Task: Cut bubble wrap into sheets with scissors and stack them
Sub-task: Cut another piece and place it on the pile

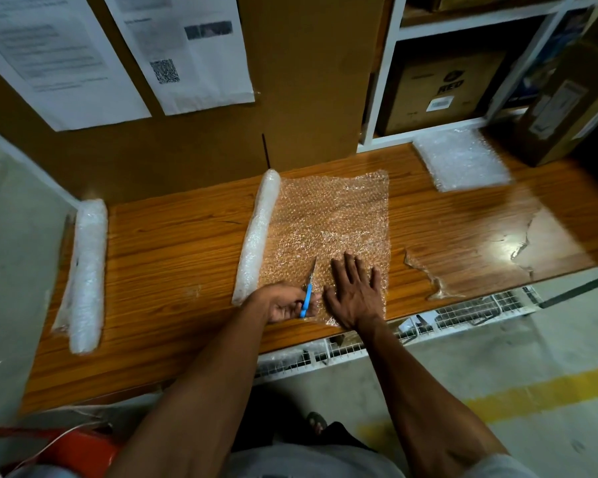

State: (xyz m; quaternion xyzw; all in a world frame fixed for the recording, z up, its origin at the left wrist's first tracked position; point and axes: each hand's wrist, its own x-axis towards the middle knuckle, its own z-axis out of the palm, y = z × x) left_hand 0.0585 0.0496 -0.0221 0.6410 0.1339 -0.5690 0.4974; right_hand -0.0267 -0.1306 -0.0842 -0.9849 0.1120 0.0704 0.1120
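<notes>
Head view, frame centre: the left hand [283,302] grips blue-handled scissors [307,294] cutting the unrolled bubble wrap sheet [328,219] beside its roll [258,236]. The right hand [354,291], fingers spread, pins the light, floppy, slippery film flat near the cut. Cut sheets [461,160] lie stacked upper right.
</notes>
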